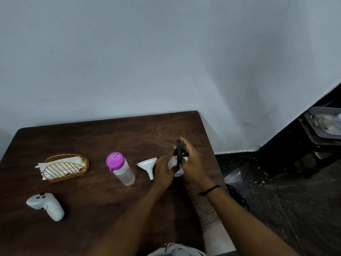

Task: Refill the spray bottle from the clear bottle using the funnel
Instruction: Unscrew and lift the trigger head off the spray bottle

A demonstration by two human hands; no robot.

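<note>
I judge the refill barely begun: my left hand (163, 169) grips the spray bottle (178, 168) while my right hand (193, 163) wraps its black head, with the funnel (149, 166) beside it unused and the clear bottle (120, 169) beyond capped.

Most of the spray bottle (178, 168) is hidden: the left hand (163, 171) covers its near side and the right hand (192, 166) its right flank, so only a pale patch of its body and the black spray head (178, 152) show between them. Whether the head is screwed on or lifted off cannot be told, nor how the right hand's grip lies on it. Right of the spray bottle, a grey basket (322, 123) is cut by the frame's edge, its contents too blurred to name. The surface (92, 137) runs out of frame below and to the left.
</note>
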